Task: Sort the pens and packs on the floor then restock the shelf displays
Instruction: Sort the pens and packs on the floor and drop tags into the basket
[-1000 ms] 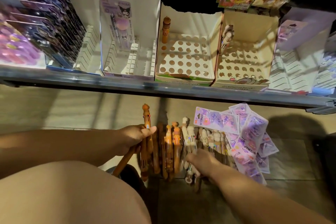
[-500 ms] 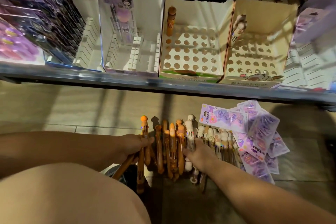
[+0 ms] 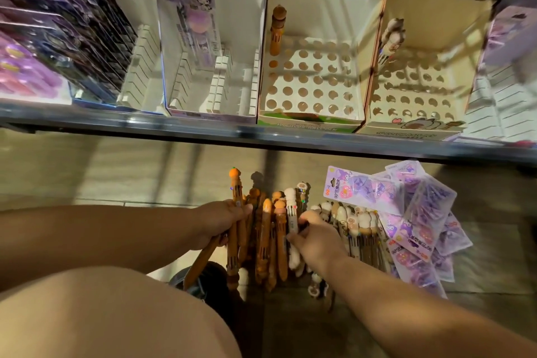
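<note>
Left hand (image 3: 220,224) grips a fanned bundle of orange pens (image 3: 233,192) at centre frame. Right hand (image 3: 316,237) pinches a white pen (image 3: 291,212) from the floor row beside it, with the purple packs (image 3: 418,212) piled lower right. Risk: the bundle looks loosely held, so a pen could slip out, or white could end up in the orange tray (image 3: 319,17) upper centre.

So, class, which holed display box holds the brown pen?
The left, green-fronted box: its brown pen stands back-left; the right box holds a pale pen.
</note>
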Tool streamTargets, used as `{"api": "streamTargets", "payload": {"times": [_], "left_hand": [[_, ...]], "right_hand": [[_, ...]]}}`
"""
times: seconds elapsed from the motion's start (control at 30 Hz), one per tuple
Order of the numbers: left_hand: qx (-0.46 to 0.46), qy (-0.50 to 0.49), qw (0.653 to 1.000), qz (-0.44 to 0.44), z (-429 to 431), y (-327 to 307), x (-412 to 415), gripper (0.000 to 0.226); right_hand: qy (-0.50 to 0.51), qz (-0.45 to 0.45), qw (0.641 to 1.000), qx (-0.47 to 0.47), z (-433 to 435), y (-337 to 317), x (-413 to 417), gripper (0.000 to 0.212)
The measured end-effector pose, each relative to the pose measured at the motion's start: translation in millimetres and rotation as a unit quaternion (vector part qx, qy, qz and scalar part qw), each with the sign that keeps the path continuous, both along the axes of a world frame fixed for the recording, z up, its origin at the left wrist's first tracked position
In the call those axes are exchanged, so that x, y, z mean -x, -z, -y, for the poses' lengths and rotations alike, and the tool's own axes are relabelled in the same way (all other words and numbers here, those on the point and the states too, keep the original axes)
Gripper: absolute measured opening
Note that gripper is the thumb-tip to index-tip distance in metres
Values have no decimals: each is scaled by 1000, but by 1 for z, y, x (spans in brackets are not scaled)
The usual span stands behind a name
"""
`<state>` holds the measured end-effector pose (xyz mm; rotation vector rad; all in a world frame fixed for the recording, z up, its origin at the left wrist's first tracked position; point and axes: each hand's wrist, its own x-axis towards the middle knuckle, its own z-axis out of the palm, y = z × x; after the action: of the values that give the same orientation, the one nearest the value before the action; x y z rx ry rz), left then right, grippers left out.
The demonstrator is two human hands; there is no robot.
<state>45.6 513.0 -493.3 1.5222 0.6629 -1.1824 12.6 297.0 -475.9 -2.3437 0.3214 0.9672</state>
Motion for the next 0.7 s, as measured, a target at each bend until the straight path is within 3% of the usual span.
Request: {"api": "streamTargets", "payload": {"times": [0.2,0.47,0.7], "left_hand": [[-14,0,1000,0,-1,-3,2,25],[26,-1,1000,-17,1,-15,4,27],[45,-18,998,-45,6,-24,5,27]], "right_hand": [[-27,-7,999,33,-3,3,2,11],[26,-52,998,10,0,6,5,31],[60,-89,994,-28,-2,10,4,10]]}}
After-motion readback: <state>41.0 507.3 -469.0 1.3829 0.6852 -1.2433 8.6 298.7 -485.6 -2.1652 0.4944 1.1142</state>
